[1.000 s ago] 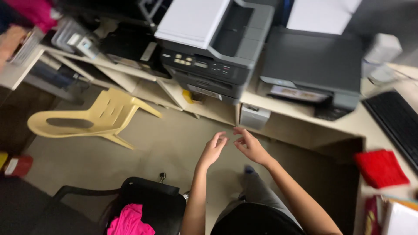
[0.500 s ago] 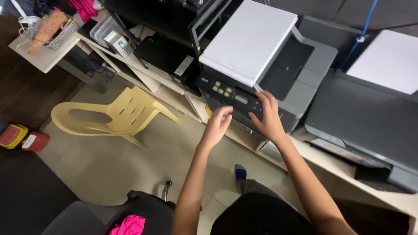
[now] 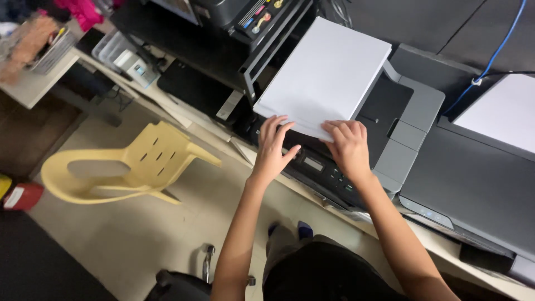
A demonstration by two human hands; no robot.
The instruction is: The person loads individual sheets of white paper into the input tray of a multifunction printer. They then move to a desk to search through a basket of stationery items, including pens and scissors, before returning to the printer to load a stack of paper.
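Head view:
- Printer lid (image 3: pixel 329 75): white, flat, rectangular panel, plain and unmarked. It lies on top of a grey and black printer (image 3: pixel 390 120) that stands on the desk (image 3: pixel 440 239), close to the desk's front edge. Long axis runs from the near edge by the hands up and away toward the back of the desk, leaning slightly right; near edge faces the person.
- Left hand (image 3: pixel 273 150): fingers spread and loosely curved, tips resting on the lid's near left corner, thumb out toward the control panel (image 3: pixel 317 164). Nothing clasped.
- Right hand (image 3: pixel 348 146): fingers together and bent, laid over the lid's near edge, right of the left hand. Whether the tips hook under the edge cannot be told.
- Second printer (image 3: pixel 473 184): dark grey, just beside the first, further right along the desk.
- Chair (image 3: pixel 125 167): pale yellow plastic, on the floor left of the desk.
- Blue cable (image 3: pixel 496 53): against the back wall, upper right.
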